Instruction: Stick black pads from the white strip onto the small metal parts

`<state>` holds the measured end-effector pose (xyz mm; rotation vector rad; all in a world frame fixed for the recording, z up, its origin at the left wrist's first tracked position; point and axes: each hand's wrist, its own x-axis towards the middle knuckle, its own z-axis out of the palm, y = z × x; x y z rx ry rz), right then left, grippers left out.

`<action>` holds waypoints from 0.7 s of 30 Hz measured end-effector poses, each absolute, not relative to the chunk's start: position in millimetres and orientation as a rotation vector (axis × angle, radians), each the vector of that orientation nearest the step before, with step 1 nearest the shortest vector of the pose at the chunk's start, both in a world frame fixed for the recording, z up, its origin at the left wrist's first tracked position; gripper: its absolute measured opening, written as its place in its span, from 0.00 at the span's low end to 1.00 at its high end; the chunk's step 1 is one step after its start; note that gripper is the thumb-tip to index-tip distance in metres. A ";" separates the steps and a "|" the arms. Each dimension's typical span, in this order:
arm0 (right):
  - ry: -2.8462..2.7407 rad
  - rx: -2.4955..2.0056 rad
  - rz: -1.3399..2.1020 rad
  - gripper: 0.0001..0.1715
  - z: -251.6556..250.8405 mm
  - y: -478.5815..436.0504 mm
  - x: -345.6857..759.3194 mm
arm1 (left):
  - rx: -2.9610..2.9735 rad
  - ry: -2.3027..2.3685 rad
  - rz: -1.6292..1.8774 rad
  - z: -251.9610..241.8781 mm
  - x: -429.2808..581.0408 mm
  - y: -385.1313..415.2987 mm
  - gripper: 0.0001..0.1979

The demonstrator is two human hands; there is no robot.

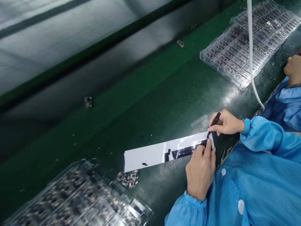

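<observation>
Now, your left hand presses down, fingers together, pinning a white backing strip to the green bench, which keeps the strip from sliding. Your right hand pinches a slim black piece at the strip's end, steadying it against the strip, which carries black film. A clear tray of small parts lies ahead; a co-worker's hand rests at right.

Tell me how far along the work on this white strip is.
Done: bare stretches of the white backing strip look cleared. In hand: the right hand lifts black film off its end while the left hand pins the strip. Left: black pieces on the strip.
</observation>
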<state>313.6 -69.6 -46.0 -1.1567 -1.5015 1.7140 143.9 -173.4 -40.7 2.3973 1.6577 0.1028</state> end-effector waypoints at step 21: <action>-1.119 -1.054 1.747 0.20 -38.9 -31.1 312.7 | 2.086 1.486 0.185 -10.5 117.1 -133.4 0.20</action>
